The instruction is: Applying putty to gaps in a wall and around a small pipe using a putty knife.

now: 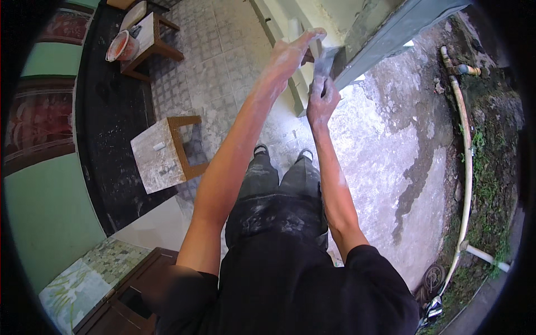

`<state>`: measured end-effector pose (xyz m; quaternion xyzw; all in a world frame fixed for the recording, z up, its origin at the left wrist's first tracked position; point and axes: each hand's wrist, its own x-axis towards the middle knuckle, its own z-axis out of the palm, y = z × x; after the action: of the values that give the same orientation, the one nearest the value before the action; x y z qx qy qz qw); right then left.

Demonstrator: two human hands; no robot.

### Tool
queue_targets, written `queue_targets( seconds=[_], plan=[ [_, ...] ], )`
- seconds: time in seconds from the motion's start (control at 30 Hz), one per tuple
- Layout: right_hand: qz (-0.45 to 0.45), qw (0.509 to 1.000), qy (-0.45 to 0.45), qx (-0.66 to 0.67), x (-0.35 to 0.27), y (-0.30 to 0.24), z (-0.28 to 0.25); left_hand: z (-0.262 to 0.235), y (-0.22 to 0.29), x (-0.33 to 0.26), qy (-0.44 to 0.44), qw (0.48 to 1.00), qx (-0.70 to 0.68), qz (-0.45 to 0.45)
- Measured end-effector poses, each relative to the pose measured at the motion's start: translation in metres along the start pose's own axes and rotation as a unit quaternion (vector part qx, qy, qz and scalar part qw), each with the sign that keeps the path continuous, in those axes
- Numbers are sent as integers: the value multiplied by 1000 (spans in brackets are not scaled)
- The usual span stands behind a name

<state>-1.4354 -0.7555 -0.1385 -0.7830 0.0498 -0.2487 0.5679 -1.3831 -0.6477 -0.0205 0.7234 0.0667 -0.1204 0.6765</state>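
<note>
My right hand (324,101) is closed round a putty knife (322,68), whose grey blade points up and away from me beside the pillar edge. Just to the left and farther out, my left hand (296,50) is bent at the wrist, its fingers curled together near that blade. What it grips is mostly hidden; a pale upright piece (294,25) shows just beyond it. White powder covers both hands and the left forearm. Close to both hands stand a cream ledge (301,92) and a grey-edged pillar (371,47).
A white-dusted stool (153,159) with a small pale piece on it stands at left. Farther back, a bucket (124,47) with reddish contents sits by a wooden table (146,33). A white pipe (466,145) runs along a mossy wall at right. Powder whitens the floor (379,156).
</note>
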Motion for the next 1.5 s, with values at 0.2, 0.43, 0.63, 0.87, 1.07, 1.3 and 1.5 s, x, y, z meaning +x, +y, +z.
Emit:
queue_targets(
  seconds=[0.2, 0.43, 0.63, 0.87, 1.07, 1.3, 1.5],
  plan=[
    [51, 998, -13, 26, -7, -1, -4, -3, -1, 3, -4, 1000, -20, 0],
    [46, 999, -1, 25, -16, -2, -2, -1, -1, -1, 9, 999, -35, 13],
    [86, 996, -26, 22, -2, -18, -4, 0, -1, 2, 4, 999, -30, -14],
    [-22, 999, 34, 33, -4, -2, -4, 2, 5, 5, 4, 999, -26, -24],
    [15, 1000, -12, -4, -4, -16, -10, -2, -2, 7, 12, 999, -31, -26],
    [19, 1000, -20, -3, -19, 10, -10, 4, 4, -11, -2, 998, -34, 47],
    [123, 989, -79, 19, -48, 8, -58, -19, -41, -49, 99, 974, 185, 88]
  ],
)
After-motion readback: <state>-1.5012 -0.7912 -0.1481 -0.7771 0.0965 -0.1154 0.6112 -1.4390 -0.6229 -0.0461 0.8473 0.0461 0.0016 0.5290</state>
